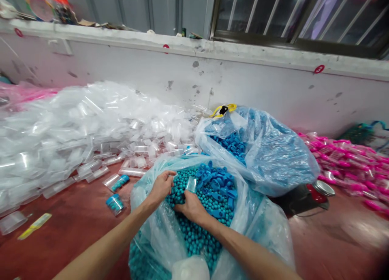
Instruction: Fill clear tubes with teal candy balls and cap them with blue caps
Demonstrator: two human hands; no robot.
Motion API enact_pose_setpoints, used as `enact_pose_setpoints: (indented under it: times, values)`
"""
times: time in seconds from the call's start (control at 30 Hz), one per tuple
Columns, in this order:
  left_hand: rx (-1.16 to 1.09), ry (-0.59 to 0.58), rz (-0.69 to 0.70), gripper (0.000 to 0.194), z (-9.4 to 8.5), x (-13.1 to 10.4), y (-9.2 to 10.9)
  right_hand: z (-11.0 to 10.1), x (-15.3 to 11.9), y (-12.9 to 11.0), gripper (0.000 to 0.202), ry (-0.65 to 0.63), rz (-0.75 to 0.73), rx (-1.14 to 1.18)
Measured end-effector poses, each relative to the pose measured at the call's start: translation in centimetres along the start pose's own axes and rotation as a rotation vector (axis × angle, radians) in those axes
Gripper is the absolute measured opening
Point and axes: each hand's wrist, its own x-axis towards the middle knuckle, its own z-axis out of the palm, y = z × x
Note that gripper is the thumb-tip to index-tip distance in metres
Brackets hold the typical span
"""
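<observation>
Clear tubes (pixel 69 126) heap at ten o'clock; at nine, two tubes of beads (pixel 119 183) lie near the plastic bag (pixel 161 235). My left hand (pixel 162 186) curls at its ten-o'clock side; whether it grips anything, I cannot tell. My right hand (pixel 194 209) pinches a see-through tube (pixel 191 184) over turquoise beads (pixel 199 235), at twelve. Blue caps (pixel 216 182) at one, pink packets (pixel 349 162) at three.

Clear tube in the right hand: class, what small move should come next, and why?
Probably dip the clear tube into the beads: the right hand holds it right at them, it looks unfilled, and two tubes beside the bag already contain similar beads.
</observation>
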Motion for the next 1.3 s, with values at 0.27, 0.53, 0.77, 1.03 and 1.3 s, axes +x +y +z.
enact_pose_setpoints:
  times: [0.27, 0.53, 0.77, 1.03, 1.3]
  values:
    - [-0.121, -0.345, -0.115, 0.037, 2.4, -3.5, 1.1, -1.1, -1.1, 2.0, 0.036, -0.032, 0.144, 0.846]
    - [-0.465, -0.420, -0.249, 0.037, 4.8, -4.8, 1.0, -3.2, -4.2, 2.4, 0.048, -0.003, 0.049, 0.899]
    - [-0.435, -0.498, -0.245, 0.037, 4.1, -4.9, 0.5, -3.5, -4.7, 3.0, 0.027, -0.010, 0.000, 0.942]
    - [-0.259, -0.629, -0.071, 0.037, 3.4, -5.0, 0.5, -6.7, -4.7, 4.8, 0.020, -0.430, 0.044, 0.954]
    - [-0.450, -0.465, -0.220, 0.034, 2.4, -5.5, 0.3, -8.6, -7.9, 4.8, 0.017, 0.110, -0.103, -0.277]
